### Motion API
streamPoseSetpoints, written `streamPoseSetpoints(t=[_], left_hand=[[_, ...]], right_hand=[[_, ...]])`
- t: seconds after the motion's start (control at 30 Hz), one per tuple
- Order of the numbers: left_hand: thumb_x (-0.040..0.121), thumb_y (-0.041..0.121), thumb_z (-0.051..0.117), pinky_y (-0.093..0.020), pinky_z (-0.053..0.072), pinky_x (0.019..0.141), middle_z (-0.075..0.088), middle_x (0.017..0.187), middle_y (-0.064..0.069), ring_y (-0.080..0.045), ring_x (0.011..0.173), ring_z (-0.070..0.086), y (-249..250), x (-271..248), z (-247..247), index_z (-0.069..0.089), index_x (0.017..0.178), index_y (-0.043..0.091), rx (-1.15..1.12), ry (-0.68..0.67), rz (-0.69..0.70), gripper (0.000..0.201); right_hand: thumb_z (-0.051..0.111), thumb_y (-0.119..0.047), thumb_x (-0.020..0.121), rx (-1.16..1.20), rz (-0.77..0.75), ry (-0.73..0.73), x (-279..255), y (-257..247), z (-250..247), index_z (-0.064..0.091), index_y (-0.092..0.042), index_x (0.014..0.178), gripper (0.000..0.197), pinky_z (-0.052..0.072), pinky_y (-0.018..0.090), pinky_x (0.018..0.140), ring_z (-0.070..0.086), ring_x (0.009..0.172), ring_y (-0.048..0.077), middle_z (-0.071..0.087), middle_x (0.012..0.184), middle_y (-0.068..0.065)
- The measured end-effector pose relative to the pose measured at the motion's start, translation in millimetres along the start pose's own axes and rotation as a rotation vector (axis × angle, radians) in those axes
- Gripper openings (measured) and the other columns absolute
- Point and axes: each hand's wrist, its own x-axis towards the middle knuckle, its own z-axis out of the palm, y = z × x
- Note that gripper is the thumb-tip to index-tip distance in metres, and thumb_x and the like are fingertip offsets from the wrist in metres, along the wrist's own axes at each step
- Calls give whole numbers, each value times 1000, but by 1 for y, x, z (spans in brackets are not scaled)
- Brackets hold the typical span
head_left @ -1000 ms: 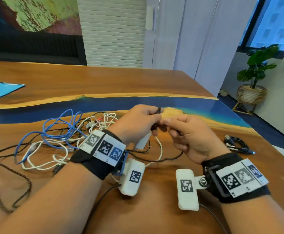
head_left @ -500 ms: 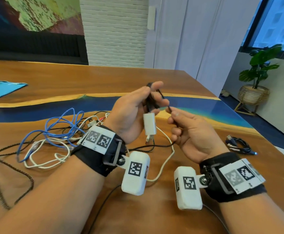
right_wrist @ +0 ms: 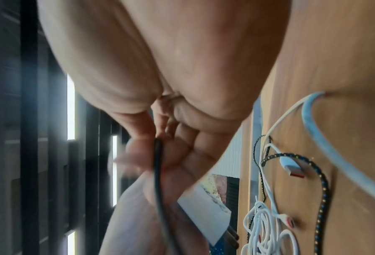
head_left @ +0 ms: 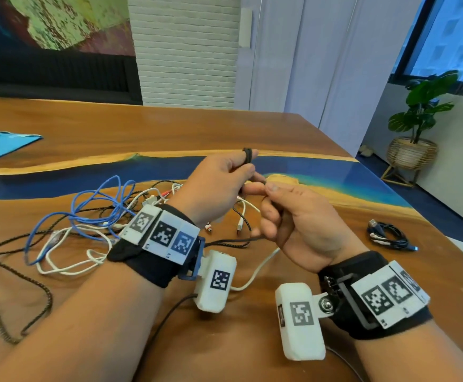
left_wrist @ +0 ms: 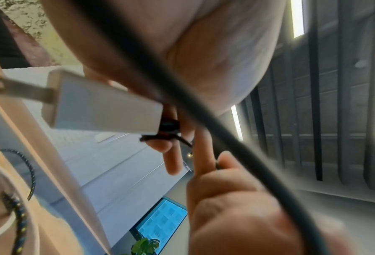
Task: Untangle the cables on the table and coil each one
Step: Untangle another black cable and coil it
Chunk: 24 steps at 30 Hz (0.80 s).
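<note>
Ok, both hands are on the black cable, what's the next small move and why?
Probably wrap another turn: the left hand already grips a small bundle of the black cable, and the right hand pinches the free length that trails slack to the table.

A thin black cable (head_left: 248, 158) is held up above the counter (head_left: 169, 133), a few turns looped at the top, a white plug-in adapter (left_wrist: 101, 101) hanging at its end. The remaining tangle (head_left: 92, 216) of blue, white and black braided cables lies spread on the counter's left. A coiled black cable (head_left: 388, 237) lies apart on the right.
</note>
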Motion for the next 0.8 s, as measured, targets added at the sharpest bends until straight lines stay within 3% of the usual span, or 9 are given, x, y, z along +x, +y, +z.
streamPoseSetpoints(t=[0.1,0.17,0.27,0.4,0.5,0.57,0.63,0.73,0.8], left_hand=[[107,20,51,-31,51,83,69,77,2,-11,75,59,-1,0,-6,63,138,23,79,-39,0,34],[107,21,51,-40,48,83,62,65,3,-18,73,55,-2,1,-13,69,128,24,133,-95,-3,28],[109,25,45,-31,47,76,48,57,0,-22,69,54,-1,0,-20,76,112,13,87,-204,-68,33],[109,28,43,-26,38,58,32,55,-1,-21,55,41,1,-8,-15,75,99,-1,-112,-321,-106,45],[106,25,44,-23,26,50,25,52,5,-16,50,26,3,-9,-16,68,76,6,-334,-312,-85,43],[103,28,45,-21,27,49,24,53,7,-13,50,26,5,-8,-16,59,68,14,-560,-298,-96,41],[103,31,43,-24,31,59,30,56,6,-13,52,35,7,-7,-15,62,77,14,-796,-262,-89,36],[105,26,38,-37,37,85,49,70,3,-19,76,65,7,-4,-9,66,116,8,-896,-133,-19,36],[109,20,37,-31,45,81,62,82,1,-20,90,70,6,-2,-6,61,131,7,-785,-54,29,35]], right_hand=[[47,-29,106,103,4,117,2,-3,-1,66,-4,96,34,28,20,37,25,37,7,34,56,-2],[50,-28,104,152,-13,149,2,-5,-5,67,-5,96,29,31,20,40,25,40,7,32,59,-3],[55,-16,97,183,-95,157,2,-11,-15,68,-9,112,21,41,23,49,32,48,8,40,66,-2],[60,-11,87,221,-199,220,3,-15,-26,71,-14,114,29,38,21,48,38,49,9,68,84,0],[61,-12,91,213,-232,261,5,-13,-27,73,-15,108,21,35,21,45,36,46,9,70,84,1],[65,-17,90,106,-245,296,7,-11,-29,74,-14,104,17,36,22,45,36,47,9,69,80,2],[66,-17,90,-17,-236,310,8,-7,-28,74,-11,102,16,39,24,44,38,47,11,66,78,5],[59,-8,97,-104,-140,230,8,1,-18,71,-11,111,19,52,29,49,48,49,13,67,75,8],[54,-6,100,-163,-54,120,7,7,-11,68,-12,118,23,56,37,58,56,51,16,67,74,8]])
